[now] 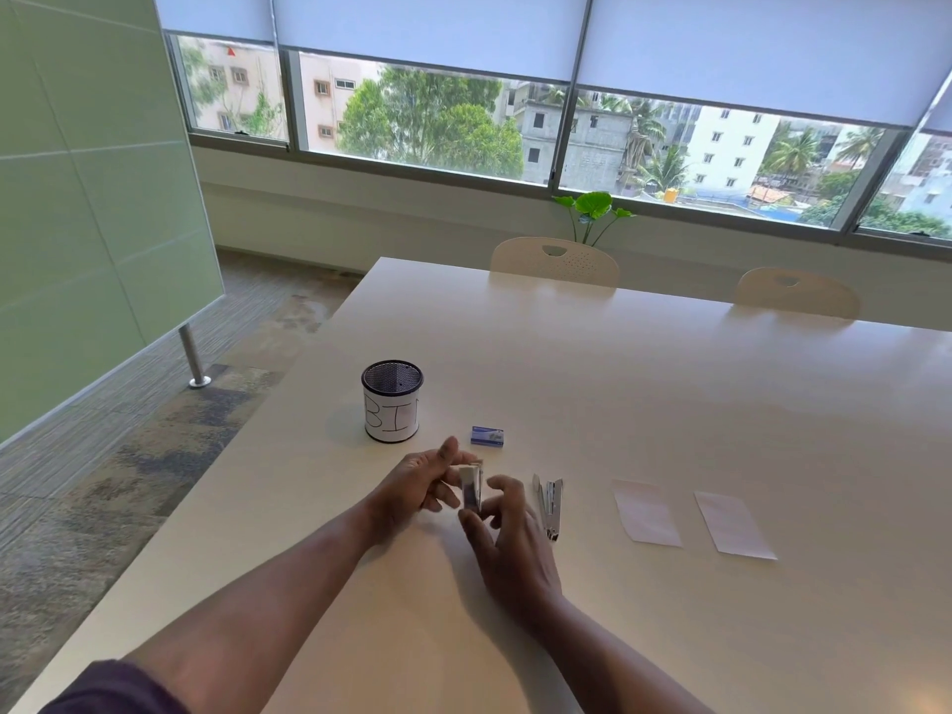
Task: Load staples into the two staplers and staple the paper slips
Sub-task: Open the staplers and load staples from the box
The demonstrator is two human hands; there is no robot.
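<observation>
A small silver stapler (471, 488) is held up above the white table (669, 383), gripped between my left hand (420, 484) and my right hand (507, 533). A second silver stapler (549, 505) lies on the table just right of my right hand, its top hinged open. A small blue staple box (487, 435) rests beyond my hands. Two white paper slips (646, 512) (734, 525) lie flat to the right of the staplers.
A black mesh cup (392, 400) with a white label marked "BI" stands at the left, behind my left hand. Two cream chairs (554, 261) (796, 293) stand at the table's far edge. The table's left edge drops to carpet.
</observation>
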